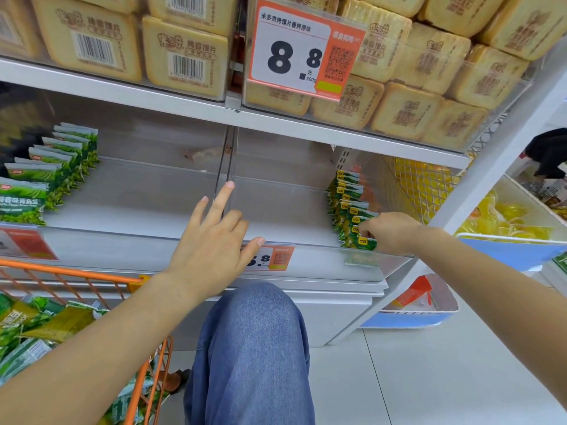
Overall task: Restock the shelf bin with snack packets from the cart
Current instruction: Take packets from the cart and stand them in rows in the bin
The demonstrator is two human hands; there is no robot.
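Note:
A clear shelf bin [276, 216] on the middle shelf holds a row of green-and-yellow snack packets [348, 200] standing along its right side. My right hand [394, 231] grips the frontmost packet [362, 240] of that row at the bin's front lip. My left hand [214, 240] hovers with fingers spread in front of the clear divider [225, 167] between the two bins, holding nothing. The orange cart [92, 302] at the lower left contains several green and yellow packets [46, 326].
The left bin holds a row of green pea packets [46, 176]. Beige cracker packs [414, 96] fill the upper shelf behind a big 8.8 price tag [303, 47]. My jeans-clad knee [254, 348] is in front of the shelf base. Yellow goods sit in a bin [506, 222] at right.

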